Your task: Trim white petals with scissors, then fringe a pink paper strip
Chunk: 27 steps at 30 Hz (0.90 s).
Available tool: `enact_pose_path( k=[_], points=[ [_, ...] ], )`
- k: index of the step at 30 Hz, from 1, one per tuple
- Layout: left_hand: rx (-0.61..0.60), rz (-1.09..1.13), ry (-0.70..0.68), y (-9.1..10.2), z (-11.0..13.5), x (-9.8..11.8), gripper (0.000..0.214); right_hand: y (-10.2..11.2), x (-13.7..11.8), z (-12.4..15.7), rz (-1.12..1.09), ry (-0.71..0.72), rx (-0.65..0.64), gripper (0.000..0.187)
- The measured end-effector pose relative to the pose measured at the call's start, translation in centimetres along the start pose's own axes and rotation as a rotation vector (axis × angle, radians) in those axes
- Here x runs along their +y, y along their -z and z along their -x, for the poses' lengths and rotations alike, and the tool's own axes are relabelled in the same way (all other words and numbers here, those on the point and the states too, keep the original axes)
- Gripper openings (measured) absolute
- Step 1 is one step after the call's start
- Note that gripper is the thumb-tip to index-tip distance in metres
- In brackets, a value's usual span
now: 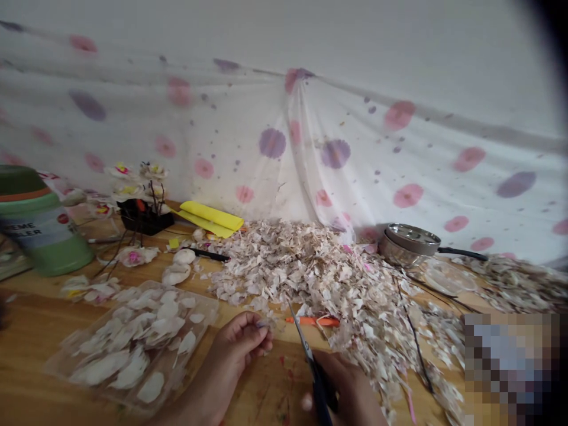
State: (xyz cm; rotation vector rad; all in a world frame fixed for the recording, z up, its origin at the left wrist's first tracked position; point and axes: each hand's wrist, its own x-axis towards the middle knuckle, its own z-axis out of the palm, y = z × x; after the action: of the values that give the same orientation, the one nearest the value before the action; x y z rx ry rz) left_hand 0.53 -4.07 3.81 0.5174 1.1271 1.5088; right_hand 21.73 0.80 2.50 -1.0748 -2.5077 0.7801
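My left hand (242,340) is closed in a pinch above the wooden table, thumb against fingers. A small greyish bit shows at its fingertips, too small to name. In my right hand (350,384) is a pair of scissors (307,349) with dark handles, its metal blades pointing up and away. The blades look nearly together. Beyond both hands spreads a big heap of thin whitish scraps (306,266). An orange pen-like stick (315,321) lies at the heap's near edge. Left of my left hand, a clear shallow tray (202,310) holds many pale petal-shaped pieces (151,331).
At the far left stands a green tub (66,242). Flowers made of petals (133,183) stand in a black holder (146,219), beside folded yellow paper (210,219). Back right is a small lidded pan (410,242). Behind hangs a spotted sheet (222,136).
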Motion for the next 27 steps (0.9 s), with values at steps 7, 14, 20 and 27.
enact_pose_path(
  k=[7,14,20,27],
  points=[
    [0.02,0.117,0.054,-0.1,0.0,-0.3,0.015,-0.6,0.7,0.1,0.089,0.063,0.022,0.054],
    [0.086,0.16,0.059,0.0,0.2,-0.3,0.016,-0.3,0.3,0.6,0.16,0.084,0.044,0.051],
    [0.071,0.189,0.062,-0.1,0.2,-0.1,0.025,-0.2,0.2,0.5,0.232,0.109,0.065,0.028],
    [0.075,0.236,0.042,-0.3,0.2,0.1,0.026,-0.3,-0.2,0.0,0.289,0.117,0.061,0.03]
  ],
)
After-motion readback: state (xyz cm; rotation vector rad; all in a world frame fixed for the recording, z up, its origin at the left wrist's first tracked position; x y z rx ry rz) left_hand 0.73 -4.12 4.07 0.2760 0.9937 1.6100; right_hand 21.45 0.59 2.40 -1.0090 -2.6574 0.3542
